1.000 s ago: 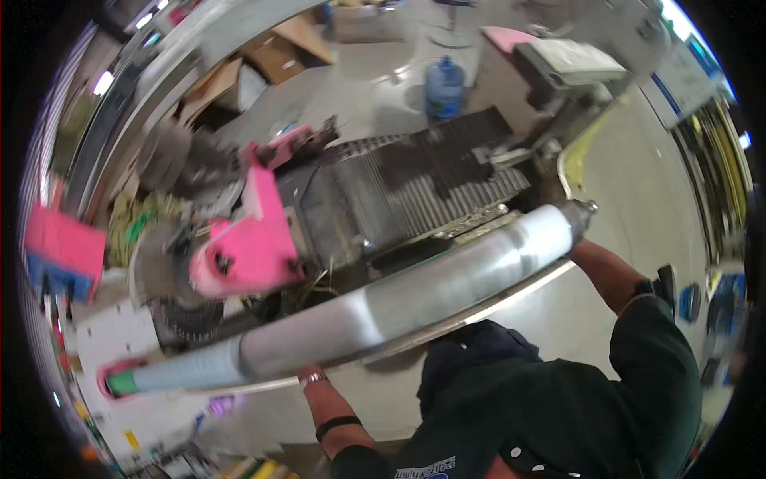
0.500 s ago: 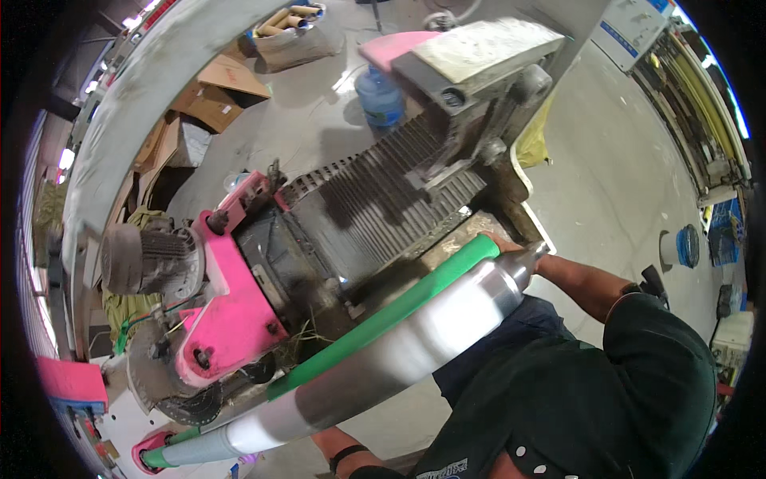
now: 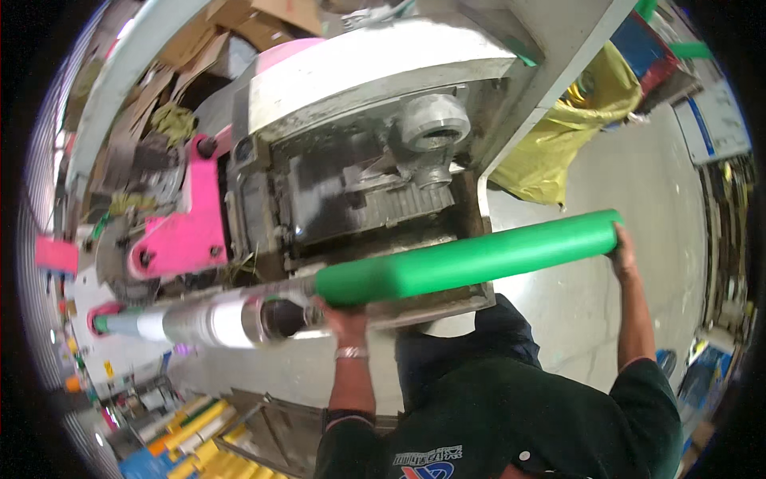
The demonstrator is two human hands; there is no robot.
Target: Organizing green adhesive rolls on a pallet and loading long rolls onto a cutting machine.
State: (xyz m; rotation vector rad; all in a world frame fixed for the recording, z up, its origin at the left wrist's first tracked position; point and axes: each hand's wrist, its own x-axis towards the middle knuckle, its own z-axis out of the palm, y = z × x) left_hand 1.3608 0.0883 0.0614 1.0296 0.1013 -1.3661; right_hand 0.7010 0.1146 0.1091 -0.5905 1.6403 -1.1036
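Note:
A long green tube (image 3: 471,255) spans across in front of me, tilted a little up to the right. My left hand (image 3: 343,315) is closed at its left end from below, with most of the fingers hidden behind it. At the far right end, my right hand (image 3: 624,246) grips the tube's rim, fingers partly out of sight. A shiny metal roller (image 3: 231,321) extends to the left, its dark shaft end (image 3: 287,317) right beside my left hand. The roller's far end meets a pink ring (image 3: 101,318).
Behind the tube stands a machine with a pink bracket (image 3: 187,235) and a pale housing (image 3: 375,68). A yellow sack (image 3: 558,132) stands beyond its right side. Cardboard boxes (image 3: 263,24) lie at the far left, and yellow tubes (image 3: 207,423) at the near left.
The green tube has moved right and away from alongside the roller. My left hand has come up to its left end. The view has shifted rightward along the machine.

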